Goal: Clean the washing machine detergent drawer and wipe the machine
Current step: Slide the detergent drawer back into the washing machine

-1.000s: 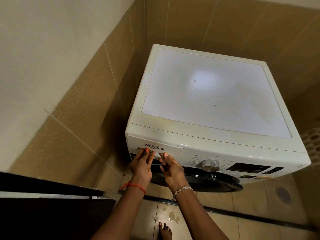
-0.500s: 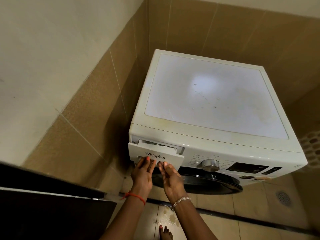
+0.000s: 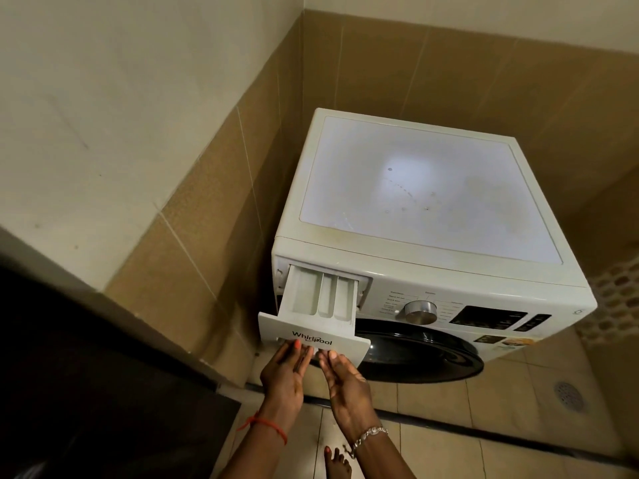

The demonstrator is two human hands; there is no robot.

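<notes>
The washing machine stands in a corner of tiled walls, filling the view from twelve round to four o'clock. Its detergent drawer juts from the top left of the front face, drawn well out toward six o'clock, so that three pale compartments lie open to the eye. Its rear end sits in the slot, not yet free.

Both hands meet at the drawer's front panel, just below the brand lettering. The left hand is at seven o'clock of it and the right hand at five, each with a thumb on the face and the other fingers tucked under the lower lip (how far they curl beneath is hidden). That reads as a pinching grip on the handle recess. Two hands side by side most likely keep the pull straight and stop the tray twisting in its slot.

At three o'clock of the drawer sits the silver dial, and below it the dark round door, shut. By my judgement the task is at its opening step: the drawer is to be lifted out for washing, and the spotted top of the machine looks unwiped
</notes>
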